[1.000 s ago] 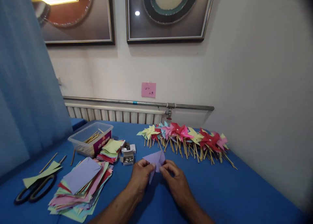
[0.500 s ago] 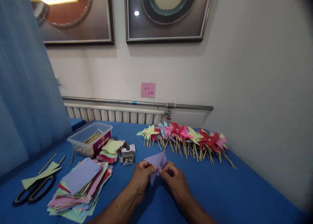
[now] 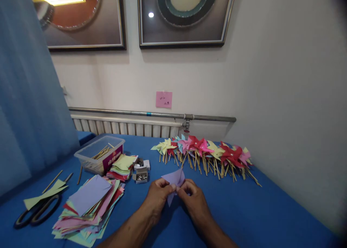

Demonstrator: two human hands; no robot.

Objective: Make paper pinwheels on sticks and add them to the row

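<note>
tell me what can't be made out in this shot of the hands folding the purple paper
All in the head view:
- Writing on the pink note: too small to read.
- Middle of the purple paper: hidden by the fingertips of the left hand and right hand.
- Contents of the small boxes: shiny bits, too small to identify.
- Label on the plastic tub: too small and angled.
- Framed pictures: cut off by the top edge.

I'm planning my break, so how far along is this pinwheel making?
Done: a long row of finished pinwheels on sticks lies by the wall. In hand: the left hand and right hand both pinch one purple paper square, folding it. Left: a thick pile of cut paper, a smaller stack, and sticks in the plastic tub. Plenty remains, judging by the pile.
</note>
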